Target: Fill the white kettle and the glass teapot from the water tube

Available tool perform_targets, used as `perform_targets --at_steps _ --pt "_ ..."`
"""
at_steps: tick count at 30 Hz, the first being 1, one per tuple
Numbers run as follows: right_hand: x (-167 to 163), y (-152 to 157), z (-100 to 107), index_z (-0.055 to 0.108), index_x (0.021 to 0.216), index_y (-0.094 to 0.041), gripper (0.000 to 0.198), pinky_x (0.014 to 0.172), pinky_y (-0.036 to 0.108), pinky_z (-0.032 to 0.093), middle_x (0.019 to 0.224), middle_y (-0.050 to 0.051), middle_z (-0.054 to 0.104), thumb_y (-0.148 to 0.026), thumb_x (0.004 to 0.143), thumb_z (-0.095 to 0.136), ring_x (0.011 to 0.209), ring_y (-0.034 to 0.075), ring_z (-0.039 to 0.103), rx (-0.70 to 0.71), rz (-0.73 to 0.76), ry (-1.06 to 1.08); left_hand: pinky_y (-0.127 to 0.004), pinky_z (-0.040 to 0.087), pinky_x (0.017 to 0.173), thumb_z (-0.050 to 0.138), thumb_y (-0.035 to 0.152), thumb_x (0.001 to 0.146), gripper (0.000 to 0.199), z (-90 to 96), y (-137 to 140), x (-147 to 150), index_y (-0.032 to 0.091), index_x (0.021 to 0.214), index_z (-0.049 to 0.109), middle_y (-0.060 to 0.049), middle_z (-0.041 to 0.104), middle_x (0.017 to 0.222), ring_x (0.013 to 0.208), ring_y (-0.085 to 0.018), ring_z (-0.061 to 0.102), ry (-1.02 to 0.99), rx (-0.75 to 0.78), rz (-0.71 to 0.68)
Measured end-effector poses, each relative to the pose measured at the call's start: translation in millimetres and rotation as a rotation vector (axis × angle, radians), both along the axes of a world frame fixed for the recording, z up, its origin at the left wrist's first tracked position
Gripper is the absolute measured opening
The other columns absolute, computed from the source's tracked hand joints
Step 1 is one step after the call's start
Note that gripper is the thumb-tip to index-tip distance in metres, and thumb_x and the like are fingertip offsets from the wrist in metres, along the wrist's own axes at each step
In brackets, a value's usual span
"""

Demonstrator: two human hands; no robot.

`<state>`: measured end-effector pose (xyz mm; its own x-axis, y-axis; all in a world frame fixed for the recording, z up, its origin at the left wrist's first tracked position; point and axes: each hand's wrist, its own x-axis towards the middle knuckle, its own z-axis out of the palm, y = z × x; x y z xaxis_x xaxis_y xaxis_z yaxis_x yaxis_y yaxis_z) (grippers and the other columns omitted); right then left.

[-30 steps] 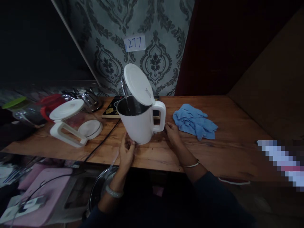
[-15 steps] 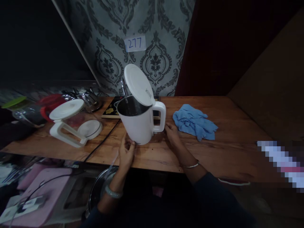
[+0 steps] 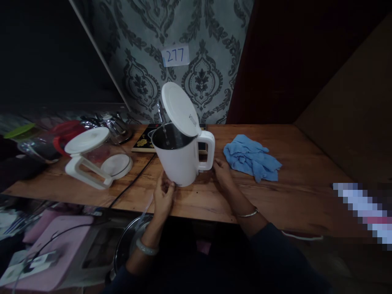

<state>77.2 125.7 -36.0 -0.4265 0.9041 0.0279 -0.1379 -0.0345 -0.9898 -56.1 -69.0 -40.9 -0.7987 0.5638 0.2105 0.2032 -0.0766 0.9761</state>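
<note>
Electric kettle (image 3: 177,165) mid-desk (image 3: 294,163), left hand (image 3: 163,196) at its near left base, right hand (image 3: 223,173) just beside its handle! Right of that, the cloth (image 3: 252,157); away left, the lidded pitcher (image 3: 99,155); behind, the faucet (image 3: 160,110), and above, a number card (image 3: 175,55) on the wall (image 3: 211,24).

One view carries everything here: the camera rides on the person's head, facing forward and angled down across the brown wood-grain tabletop (image 3: 294,183). The dark sleeves (image 3: 272,245) come in from the bottom edge, nearest the lens; the tall white kettle with its raised lid (image 3: 179,165) shows mid-frame at close range, and behind it the grey-blue patterned wallpaper (image 3: 203,24) faces the camera, farther off.
</note>
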Motion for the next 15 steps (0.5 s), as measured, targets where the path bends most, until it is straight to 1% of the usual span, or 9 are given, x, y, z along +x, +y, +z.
perform_targets --at_steps 5,10,15 --pt "-0.1 0.2 0.0 0.06 0.064 -0.023 0.036 0.046 0.025 0.038 0.052 -0.004 0.049 -0.059 0.065 0.066 0.051 0.014 0.047 -0.024 -0.001 0.011 -0.028 0.05 0.074 0.073 0.049 0.078 0.076 1.6 -0.3 0.8 0.015 0.143 0.052 0.0 0.059 0.082 0.077 -0.016 0.058 0.005 0.001 0.009" --pt "-0.2 2.2 -2.0 0.057 0.062 -0.023 0.036 0.047 0.024 0.037 0.054 -0.003 0.052 -0.058 0.065 0.066 0.056 0.015 0.05 0.002 0.006 0.013 -0.028 0.051 0.072 0.073 0.052 0.079 0.077 2.3 -1.3 0.2 0.015 0.143 0.052 0.0 0.06 0.081 0.075 -0.016 0.059 0.009 -0.007 -0.005" --pt "0.5 1.2 1.1 0.058 0.06 -0.023 0.037 0.047 0.024 0.033 0.054 -0.003 0.051 -0.059 0.064 0.067 0.052 0.013 0.044 0.007 0.011 0.006 -0.029 0.053 0.07 0.074 0.055 0.078 0.078 -1.0 -1.0 -1.0 0.017 0.143 0.053 -0.001 0.061 0.082 0.075 -0.017 0.06 0.028 0.01 0.001"
